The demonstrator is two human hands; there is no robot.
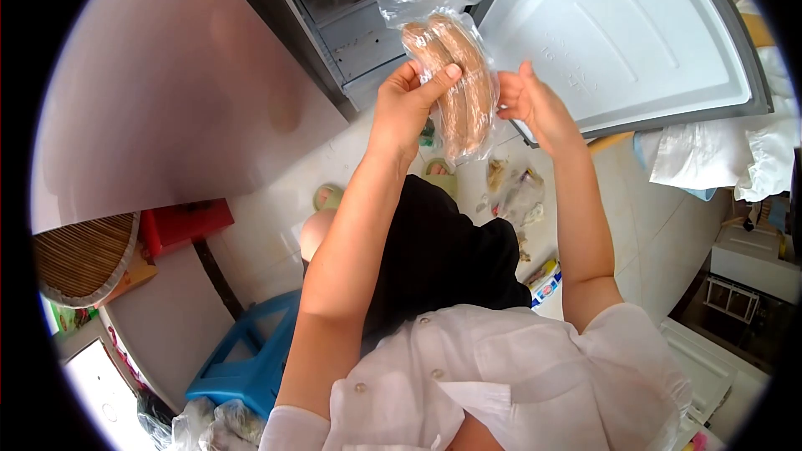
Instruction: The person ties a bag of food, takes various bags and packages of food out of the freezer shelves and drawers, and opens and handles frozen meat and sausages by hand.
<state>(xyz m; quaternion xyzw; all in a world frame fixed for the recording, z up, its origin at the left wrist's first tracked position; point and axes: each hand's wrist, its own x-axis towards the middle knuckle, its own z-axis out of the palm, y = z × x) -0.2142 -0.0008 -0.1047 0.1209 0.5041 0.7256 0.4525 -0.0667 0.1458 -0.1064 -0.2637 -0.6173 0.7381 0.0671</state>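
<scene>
A clear plastic pack of long brown sausages (474, 88) is held up before the open fridge. My left hand (412, 104) grips its left edge, thumb on the front and fingers behind. At the pack's right side is my right hand (535, 104), its fingers apart and thumb raised; the fingertips are near or against the plastic, and whether they touch is unclear. Behind the pack, the fridge compartment (359, 42) shows a drawer and a pale lower part. The fridge door (618, 42) stands open to the right.
Bags of items (518, 196) and a yellow-and-blue package (545, 281) lie on the tiled floor near my feet. A blue stool (251, 359), a red box (185, 225) and a woven round tray (83, 259) are at left. White cloth (702, 154) hangs at right.
</scene>
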